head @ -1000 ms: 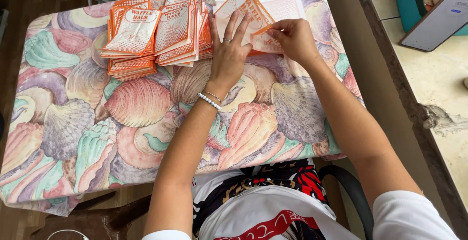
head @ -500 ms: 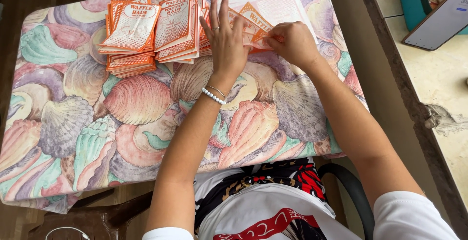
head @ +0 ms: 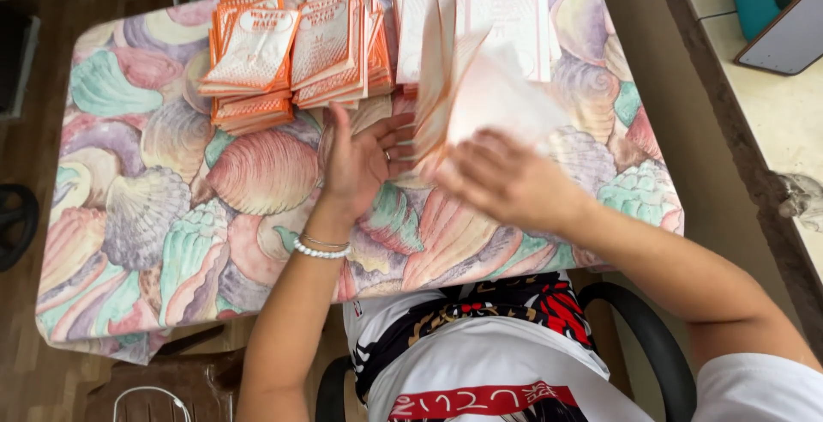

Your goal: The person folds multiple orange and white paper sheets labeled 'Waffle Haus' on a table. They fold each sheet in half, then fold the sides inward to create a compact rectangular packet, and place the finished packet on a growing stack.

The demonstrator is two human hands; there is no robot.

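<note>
1. Head view, the table: a table covered with a cloth printed with big pastel seashells (head: 257,182) fills most of the picture. The person sits at its near edge on a black chair (head: 660,353).

2. Head view, the left hand: the left hand (head: 360,160) lies open and flat, palm up, near the middle of the table. It wears a white bead bracelet (head: 321,249). Its fingertips touch the bottom of a bunch of thin pale paper bags (head: 480,87).

3. Head view, the right hand: the right hand (head: 506,182) is blurry. It looks half closed, and it pinches the bottom of the same bunch.

4. Head view, what has changed: half a second ago the left hand was pressed palm down on a flat bag at the far edge. Now the palm faces up, and the bags are lifted off the cloth and spread out like a fan. So the person has picked up a bunch and is flipping through it.

5. Head view, other things: a pile of orange and white paper packets (head: 291,53) sits at the far edge, towards the far left corner. A flat stack of white and pink sheets (head: 514,10) lies at the far edge, behind the lifted bunch.
</note>
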